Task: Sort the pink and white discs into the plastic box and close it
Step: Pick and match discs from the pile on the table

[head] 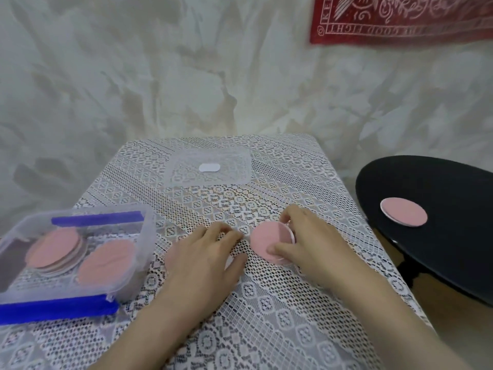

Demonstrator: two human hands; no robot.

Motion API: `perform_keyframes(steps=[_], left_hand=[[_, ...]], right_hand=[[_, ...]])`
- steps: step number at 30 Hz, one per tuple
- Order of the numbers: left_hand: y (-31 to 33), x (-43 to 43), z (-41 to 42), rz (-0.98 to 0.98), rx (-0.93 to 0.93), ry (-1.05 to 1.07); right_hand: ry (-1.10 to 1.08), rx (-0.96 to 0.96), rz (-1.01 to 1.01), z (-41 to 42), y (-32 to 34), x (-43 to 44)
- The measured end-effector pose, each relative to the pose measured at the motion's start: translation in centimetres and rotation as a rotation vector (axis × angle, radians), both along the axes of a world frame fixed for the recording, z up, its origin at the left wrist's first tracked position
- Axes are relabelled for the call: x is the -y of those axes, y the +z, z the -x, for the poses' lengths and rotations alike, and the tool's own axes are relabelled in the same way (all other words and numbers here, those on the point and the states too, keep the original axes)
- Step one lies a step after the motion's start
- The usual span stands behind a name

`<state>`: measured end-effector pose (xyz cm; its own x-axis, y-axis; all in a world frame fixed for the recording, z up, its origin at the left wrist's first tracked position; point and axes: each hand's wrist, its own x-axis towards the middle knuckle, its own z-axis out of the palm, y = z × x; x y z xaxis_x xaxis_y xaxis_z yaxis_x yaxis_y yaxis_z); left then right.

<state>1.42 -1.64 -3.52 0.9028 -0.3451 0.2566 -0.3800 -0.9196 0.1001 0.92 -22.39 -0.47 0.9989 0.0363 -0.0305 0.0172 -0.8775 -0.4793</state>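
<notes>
A clear plastic box with blue latches stands open at the table's left and holds two stacks of pink discs. Its clear lid lies flat at the far middle of the table. My right hand pinches a small stack of pink and white discs on the lace cloth, thumb on top and fingers at the far rim. My left hand lies on another pink disc, which peeks out at its left edge and is mostly hidden.
A black round stool stands to the right of the table with one more pink and white disc on it. The lace-covered table ends at a pale wall behind. A red cloth hangs at top right.
</notes>
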Motion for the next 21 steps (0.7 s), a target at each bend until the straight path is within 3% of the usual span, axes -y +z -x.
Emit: perform_keyframes(steps=[6, 11, 14, 21], left_hand=[[0.9, -1.0, 1.2, 0.126, -0.078, -0.036], [1.8, -1.9, 2.5, 0.228, -0.102, -0.048], [2.4, -2.2, 3.5, 0.265, -0.097, -0.039], [2.8, -3.1, 4.9, 0.442, -0.089, -0.053]], right_hand=[[-0.088, 0.055, -0.203, 0.1, -1.1, 0.2], [-0.098, 0.225, -0.043, 1.4, -1.0, -1.2], [-0.067, 0.32, -0.055, 2.4, -0.6, -2.3], [0.196, 0.081, -0.421, 4.3, -0.8, -4.3]])
